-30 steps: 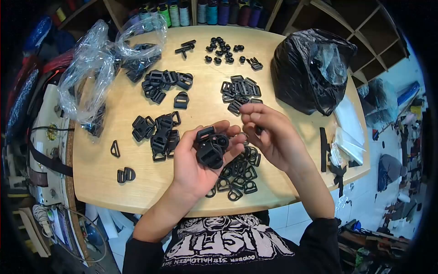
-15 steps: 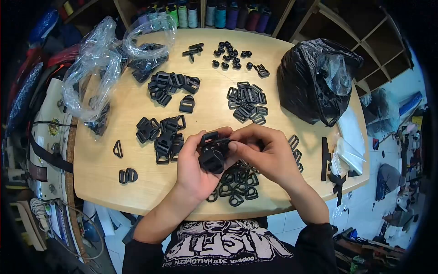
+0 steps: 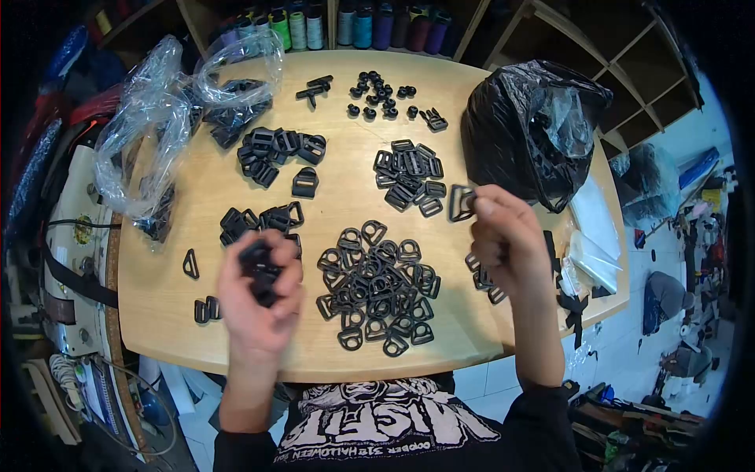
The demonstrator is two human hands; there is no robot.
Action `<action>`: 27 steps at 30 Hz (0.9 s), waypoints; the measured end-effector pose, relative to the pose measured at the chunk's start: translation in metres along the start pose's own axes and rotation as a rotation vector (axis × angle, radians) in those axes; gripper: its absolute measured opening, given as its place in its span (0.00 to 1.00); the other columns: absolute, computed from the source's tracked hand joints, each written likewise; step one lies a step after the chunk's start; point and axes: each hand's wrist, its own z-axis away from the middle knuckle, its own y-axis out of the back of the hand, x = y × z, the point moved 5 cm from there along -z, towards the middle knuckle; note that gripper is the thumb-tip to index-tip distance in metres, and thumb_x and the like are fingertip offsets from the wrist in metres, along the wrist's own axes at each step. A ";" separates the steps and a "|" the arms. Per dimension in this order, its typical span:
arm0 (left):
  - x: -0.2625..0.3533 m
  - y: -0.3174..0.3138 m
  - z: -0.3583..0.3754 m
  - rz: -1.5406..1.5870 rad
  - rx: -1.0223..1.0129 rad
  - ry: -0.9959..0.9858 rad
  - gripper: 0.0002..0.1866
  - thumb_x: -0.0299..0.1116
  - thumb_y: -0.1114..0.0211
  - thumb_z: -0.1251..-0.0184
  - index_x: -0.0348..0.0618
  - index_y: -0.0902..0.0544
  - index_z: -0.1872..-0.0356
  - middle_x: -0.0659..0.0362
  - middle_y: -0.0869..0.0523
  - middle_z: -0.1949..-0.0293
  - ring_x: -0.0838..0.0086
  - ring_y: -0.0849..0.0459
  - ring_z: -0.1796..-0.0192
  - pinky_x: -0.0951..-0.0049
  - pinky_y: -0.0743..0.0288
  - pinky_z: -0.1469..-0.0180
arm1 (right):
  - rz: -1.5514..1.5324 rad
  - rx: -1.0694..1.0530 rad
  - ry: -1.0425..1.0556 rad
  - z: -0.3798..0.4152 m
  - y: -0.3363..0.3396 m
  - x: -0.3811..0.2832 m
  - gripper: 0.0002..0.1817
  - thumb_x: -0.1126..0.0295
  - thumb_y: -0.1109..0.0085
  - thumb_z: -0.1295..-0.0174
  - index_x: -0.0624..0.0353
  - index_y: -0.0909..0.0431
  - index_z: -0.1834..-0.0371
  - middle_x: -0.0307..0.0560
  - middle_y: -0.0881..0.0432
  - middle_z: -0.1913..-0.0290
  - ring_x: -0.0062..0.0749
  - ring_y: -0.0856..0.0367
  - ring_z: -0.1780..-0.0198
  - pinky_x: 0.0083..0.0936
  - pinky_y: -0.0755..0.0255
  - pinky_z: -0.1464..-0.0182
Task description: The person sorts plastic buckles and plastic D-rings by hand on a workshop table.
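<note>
Ring pile (image 3: 370, 295) in full view

My left grip (image 3: 245, 307) and right grip (image 3: 510, 236) have parted since the earlier frame. The left curls around dark plastic buckles (image 3: 259, 271); the right pinches a black open-framed buckle (image 3: 454, 203) over the pale, smooth bench (image 3: 161, 315). Between them lies the ring pile, black loops with rounded D shapes. Farther off I see flat slotted sliders (image 3: 410, 164), a glossy, crinkled black bag (image 3: 503, 134), crumpled clear plastic (image 3: 145, 149) and small round knobs (image 3: 380, 101). Colored thread spools (image 3: 362, 29) stand behind.

the black shirt (image 3: 384, 452) reads "misfit" and "31st halloween".
</note>
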 end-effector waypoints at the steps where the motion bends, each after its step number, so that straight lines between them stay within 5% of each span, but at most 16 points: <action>1: 0.014 0.002 0.003 -0.011 0.014 -0.079 0.13 0.42 0.49 0.27 0.42 0.25 0.63 0.60 0.26 0.71 0.76 0.29 0.79 0.80 0.37 0.90 | 0.039 0.066 0.047 0.002 0.009 -0.006 0.09 0.69 0.38 0.34 0.63 0.20 0.57 0.26 0.34 0.82 0.08 0.45 0.84 0.13 0.56 0.83; 5: 0.047 0.005 0.009 -0.045 -0.017 -0.217 0.12 0.39 0.53 0.25 0.42 0.28 0.62 0.60 0.28 0.72 0.75 0.30 0.80 0.78 0.38 0.90 | 0.261 0.318 0.137 -0.011 0.035 -0.015 0.10 0.68 0.38 0.34 0.64 0.21 0.57 0.25 0.36 0.83 0.08 0.46 0.85 0.13 0.55 0.83; 11: 0.049 0.005 0.006 -0.015 -0.143 -0.184 0.12 0.36 0.56 0.23 0.38 0.29 0.59 0.58 0.28 0.69 0.73 0.31 0.76 0.76 0.37 0.86 | 0.692 0.329 0.077 -0.044 0.032 -0.011 0.11 0.64 0.35 0.36 0.61 0.18 0.63 0.24 0.36 0.83 0.09 0.46 0.83 0.15 0.55 0.81; 14: 0.046 0.009 0.007 -0.001 -0.123 -0.189 0.12 0.36 0.56 0.23 0.39 0.29 0.59 0.57 0.28 0.69 0.73 0.31 0.76 0.76 0.37 0.86 | 0.852 0.137 -0.001 -0.046 0.005 -0.004 0.07 0.67 0.36 0.38 0.59 0.16 0.66 0.27 0.28 0.80 0.08 0.40 0.80 0.13 0.50 0.79; 15: 0.046 0.009 0.007 0.001 -0.118 -0.198 0.12 0.36 0.56 0.23 0.39 0.29 0.59 0.57 0.28 0.69 0.73 0.31 0.76 0.76 0.37 0.86 | 0.880 0.031 -0.041 -0.046 0.000 0.003 0.10 0.66 0.33 0.41 0.60 0.13 0.62 0.33 0.19 0.75 0.13 0.30 0.75 0.15 0.37 0.72; 20: 0.038 0.013 0.003 -0.033 -0.027 -0.133 0.11 0.38 0.52 0.26 0.42 0.26 0.61 0.59 0.27 0.71 0.73 0.28 0.77 0.77 0.37 0.88 | 1.051 -0.364 -0.157 -0.030 -0.036 0.045 0.13 0.62 0.34 0.40 0.60 0.15 0.59 0.41 0.19 0.78 0.17 0.27 0.76 0.20 0.36 0.73; 23: 0.022 0.011 -0.003 -0.059 -0.017 -0.051 0.13 0.40 0.52 0.27 0.41 0.25 0.61 0.59 0.25 0.69 0.73 0.27 0.76 0.77 0.36 0.87 | 1.150 -0.156 -0.183 -0.034 -0.044 0.035 0.15 0.62 0.35 0.39 0.61 0.16 0.56 0.43 0.22 0.80 0.16 0.29 0.78 0.21 0.38 0.76; 25: 0.007 0.012 -0.005 -0.048 -0.055 0.020 0.15 0.42 0.52 0.26 0.41 0.23 0.60 0.55 0.20 0.66 0.68 0.20 0.71 0.78 0.33 0.85 | 1.100 -0.166 -0.161 -0.037 -0.046 0.036 0.16 0.61 0.38 0.35 0.62 0.19 0.53 0.41 0.22 0.78 0.15 0.30 0.79 0.21 0.39 0.78; 27: -0.006 0.009 -0.007 -0.091 -0.031 0.058 0.17 0.44 0.53 0.26 0.40 0.22 0.59 0.51 0.17 0.61 0.63 0.16 0.65 0.77 0.31 0.83 | 0.541 -0.139 -0.199 -0.036 -0.053 0.042 0.16 0.61 0.41 0.32 0.62 0.21 0.50 0.35 0.25 0.75 0.14 0.33 0.80 0.19 0.42 0.79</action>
